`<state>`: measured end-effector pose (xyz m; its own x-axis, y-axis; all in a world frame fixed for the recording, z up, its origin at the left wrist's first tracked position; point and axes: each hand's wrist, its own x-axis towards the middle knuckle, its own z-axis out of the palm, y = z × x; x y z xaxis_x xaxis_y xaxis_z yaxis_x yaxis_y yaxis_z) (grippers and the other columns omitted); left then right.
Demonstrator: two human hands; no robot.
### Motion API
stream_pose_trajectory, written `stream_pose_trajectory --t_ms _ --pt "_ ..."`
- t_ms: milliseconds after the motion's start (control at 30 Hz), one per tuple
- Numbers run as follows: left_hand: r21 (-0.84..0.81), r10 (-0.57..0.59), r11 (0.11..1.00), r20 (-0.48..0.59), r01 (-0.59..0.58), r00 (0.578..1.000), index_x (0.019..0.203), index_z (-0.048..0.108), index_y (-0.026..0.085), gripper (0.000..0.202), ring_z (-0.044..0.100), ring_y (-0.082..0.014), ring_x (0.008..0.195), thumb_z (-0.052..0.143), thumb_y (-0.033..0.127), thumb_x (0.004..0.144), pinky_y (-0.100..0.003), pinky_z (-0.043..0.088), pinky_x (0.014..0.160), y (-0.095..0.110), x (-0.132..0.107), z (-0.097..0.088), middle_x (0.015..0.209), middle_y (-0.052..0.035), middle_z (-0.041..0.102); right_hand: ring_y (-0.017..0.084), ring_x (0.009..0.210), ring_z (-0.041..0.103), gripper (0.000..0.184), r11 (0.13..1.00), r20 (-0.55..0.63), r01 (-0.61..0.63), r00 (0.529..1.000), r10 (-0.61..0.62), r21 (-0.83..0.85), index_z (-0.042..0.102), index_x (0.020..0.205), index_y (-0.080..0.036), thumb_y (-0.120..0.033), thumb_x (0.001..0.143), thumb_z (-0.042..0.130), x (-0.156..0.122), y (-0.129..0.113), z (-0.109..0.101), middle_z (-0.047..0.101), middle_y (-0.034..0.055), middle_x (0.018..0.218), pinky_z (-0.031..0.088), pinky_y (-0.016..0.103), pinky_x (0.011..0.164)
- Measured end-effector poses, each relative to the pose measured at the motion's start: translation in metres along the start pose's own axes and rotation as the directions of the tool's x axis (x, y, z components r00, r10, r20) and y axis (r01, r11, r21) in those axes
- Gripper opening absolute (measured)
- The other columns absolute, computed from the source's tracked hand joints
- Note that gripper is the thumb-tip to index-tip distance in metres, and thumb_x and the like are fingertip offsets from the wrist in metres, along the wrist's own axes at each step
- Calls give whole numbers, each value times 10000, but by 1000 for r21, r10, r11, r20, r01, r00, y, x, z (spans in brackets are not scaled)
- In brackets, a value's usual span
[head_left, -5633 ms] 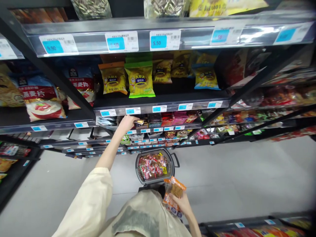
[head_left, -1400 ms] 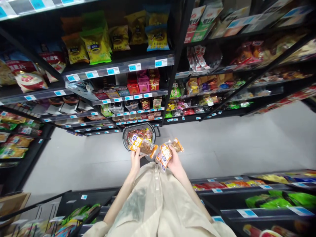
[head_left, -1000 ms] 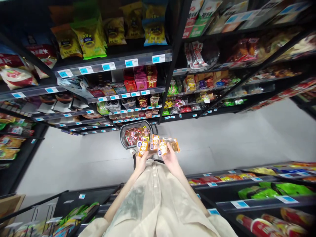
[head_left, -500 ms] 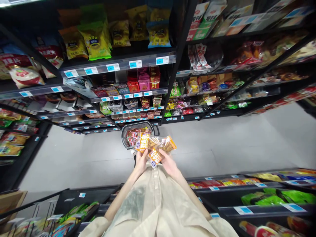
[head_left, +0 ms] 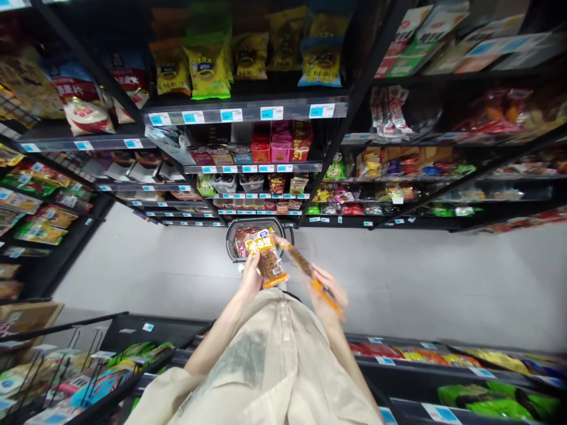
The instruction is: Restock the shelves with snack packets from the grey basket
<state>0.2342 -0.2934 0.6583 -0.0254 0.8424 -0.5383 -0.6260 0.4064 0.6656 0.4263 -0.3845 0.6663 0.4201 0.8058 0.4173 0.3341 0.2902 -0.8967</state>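
Note:
My left hand [head_left: 251,276] grips an orange-and-clear snack packet [head_left: 270,264] by its left edge, its printed front turned up toward me. Brown pieces show through the clear part. A second packet [head_left: 302,263], orange at its end and seen nearly edge-on, is in my right hand [head_left: 326,290], which is smeared by motion. The two packets are apart at their lower ends and come close near the top. Just beyond them a grey shopping basket [head_left: 231,243] stands on the floor with several colourful packets inside, partly hidden by the packet on the left.
Tall black shelves with snack bags [head_left: 206,65], boxes [head_left: 261,150] and price labels rise in front of me. More shelving [head_left: 44,200] stands at the left. Behind and beside me are low shelves with green bags [head_left: 491,401]. Grey floor [head_left: 398,271] runs between.
The two packets, overlapping before, have been drawn apart. My right hand has moved right and tilted its packet edge-on; the left packet has turned more upright. The view has shifted left.

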Motion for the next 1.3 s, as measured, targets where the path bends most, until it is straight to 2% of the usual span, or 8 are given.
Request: stream_pose_trajectory --t_ms 200,400,533,667,800,900,1000,1300 --pt "4 -212 976 262 219 941 1093 764 122 557 703 -380 1199 767 604 814 -493 512 1100 11 -12 4 1151 -155 797 256 1126 714 467 856 524 492 776 -351 -155 621 1488 -326 -169 1053 556 2 -5 8 748 76 1381 522 430 884" --pt "-63 -154 982 276 178 949 1189 721 149 824 630 -407 1313 783 815 708 -511 491 1114 16 -29 -7 1271 -180 751 281 1146 647 543 826 585 502 761 -280 -258 542 1564 -301 -170 1038 574 -3 -2 11 728 95 1405 487 425 866" --pt "88 -104 992 130 93 986 1139 693 203 662 739 -301 1045 1003 419 595 -429 555 982 7 -31 -11 1121 -96 788 282 1148 651 565 826 575 504 765 -291 -253 568 1543 -312 -125 1010 585 -1 -2 11 739 96 1377 495 438 915" --pt "104 -25 994 24 22 999 1110 657 221 576 747 -208 881 954 269 619 -352 580 870 4 -22 -6 1051 -39 786 272 1143 685 473 930 518 327 832 -199 -168 659 1445 -314 -151 1005 607 -2 -2 14 748 92 1363 528 447 933" --pt "81 24 996 -36 -21 999 1097 642 239 583 745 -202 895 920 238 586 -329 586 843 16 -11 -7 1056 -21 784 270 1093 738 280 970 336 -228 923 187 89 788 1173 -265 -360 910 771 -4 -4 20 798 85 1214 582 438 958" --pt "128 18 992 -18 -16 1000 1114 627 254 628 744 -214 885 895 186 551 -339 599 822 25 -8 -16 1030 -15 787 245 973 773 363 662 87 -598 768 634 452 785 1048 -239 -541 846 792 2 -5 25 820 50 1053 619 401 908" --pt "209 -47 977 63 33 997 1211 603 273 734 750 -232 882 882 140 546 -365 617 812 28 -10 -26 1060 -22 789 233 920 780 469 411 25 -580 598 801 704 761 1067 -251 -642 808 753 16 -2 21 821 14 998 633 384 860" --pt "255 -174 956 97 144 980 1218 642 237 675 755 -233 935 899 173 597 -373 607 896 -4 -29 -18 1098 -39 785 233 866 772 403 582 -51 -560 693 719 590 725 1062 -218 -583 895 703 15 10 13 810 50 985 635 361 743"
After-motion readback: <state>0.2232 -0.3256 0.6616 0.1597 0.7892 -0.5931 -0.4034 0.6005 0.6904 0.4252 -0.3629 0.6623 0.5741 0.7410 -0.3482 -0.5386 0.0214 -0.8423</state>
